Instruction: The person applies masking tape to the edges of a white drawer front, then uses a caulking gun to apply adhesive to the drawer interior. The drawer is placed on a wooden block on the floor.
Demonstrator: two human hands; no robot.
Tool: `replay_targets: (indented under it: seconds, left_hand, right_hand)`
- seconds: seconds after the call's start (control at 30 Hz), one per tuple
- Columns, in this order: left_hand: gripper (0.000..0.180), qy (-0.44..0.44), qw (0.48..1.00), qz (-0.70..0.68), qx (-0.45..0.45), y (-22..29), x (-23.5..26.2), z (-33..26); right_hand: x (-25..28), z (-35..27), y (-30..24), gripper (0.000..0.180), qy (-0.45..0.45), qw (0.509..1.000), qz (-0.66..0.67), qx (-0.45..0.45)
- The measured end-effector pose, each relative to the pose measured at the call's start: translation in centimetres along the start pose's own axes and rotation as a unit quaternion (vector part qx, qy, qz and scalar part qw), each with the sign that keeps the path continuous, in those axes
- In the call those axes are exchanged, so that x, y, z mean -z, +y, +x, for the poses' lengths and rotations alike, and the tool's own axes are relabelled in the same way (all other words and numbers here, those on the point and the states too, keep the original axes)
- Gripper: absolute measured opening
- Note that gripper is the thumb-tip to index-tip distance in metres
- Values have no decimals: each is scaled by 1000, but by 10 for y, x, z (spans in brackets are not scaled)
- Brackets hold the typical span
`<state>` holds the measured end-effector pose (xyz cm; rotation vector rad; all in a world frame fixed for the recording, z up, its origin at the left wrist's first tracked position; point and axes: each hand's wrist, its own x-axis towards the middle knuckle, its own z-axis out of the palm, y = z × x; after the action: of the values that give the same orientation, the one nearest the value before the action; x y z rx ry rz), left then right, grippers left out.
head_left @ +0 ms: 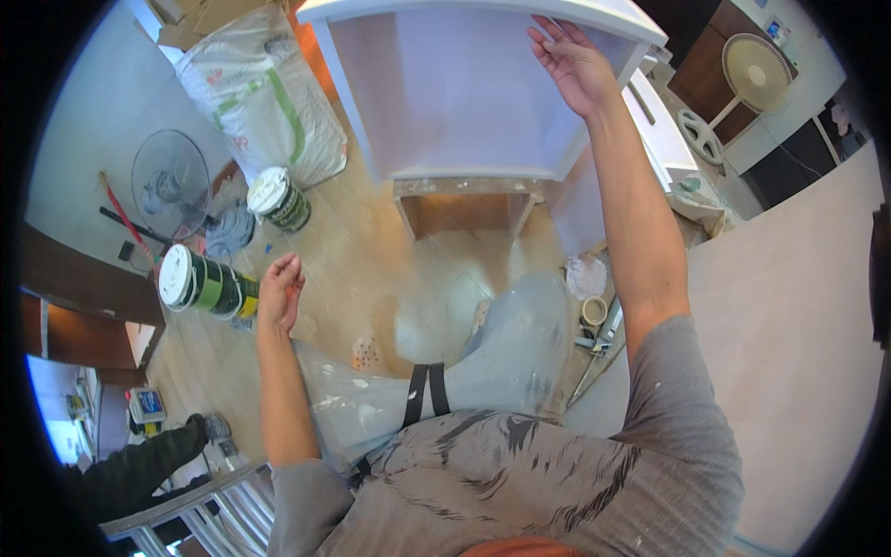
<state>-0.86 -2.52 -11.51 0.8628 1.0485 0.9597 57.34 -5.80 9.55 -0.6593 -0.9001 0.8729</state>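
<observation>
A white open-fronted cabinet box (455, 102) stands ahead of me, its pale inside facing me. My right hand (577, 70) is raised to the upper right of that box, palm turned toward me. Its fingers are stretched out, with the tips at the box's top edge; whether they press on it I cannot tell. Lower down on the left, my left hand (281, 286) hangs over the floor with its fingers curled in, and nothing shows in them. It is nearest to a dark green paint bucket (218, 286) with a white lid.
A second bucket (278, 200), a standing fan (172, 186) and a large white sack (264, 97) stand at the left. Tape and tools (594, 316) lie beside my right leg. A metal ladder (218, 511) is at lower left, near another person's dark sleeve (139, 473).
</observation>
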Motion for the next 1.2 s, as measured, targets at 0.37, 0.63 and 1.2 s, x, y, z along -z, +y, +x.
replay_targets:
  seconds: [0.37,0.63,1.2]
  left_hand:
    - [31,-3,998,52,31,25,-31,-22]
    - [39,48,997,49,46,26,4,-15]
    - [34,31,996,74,44,22,14,-18]
  right_hand:
    - [70,-59,233,65,30,809,-531,-252]
    - [-4,-112,264,91,-128,458,-823,-312]
    - [40,-129,211,88,-178,485,-811,-274]
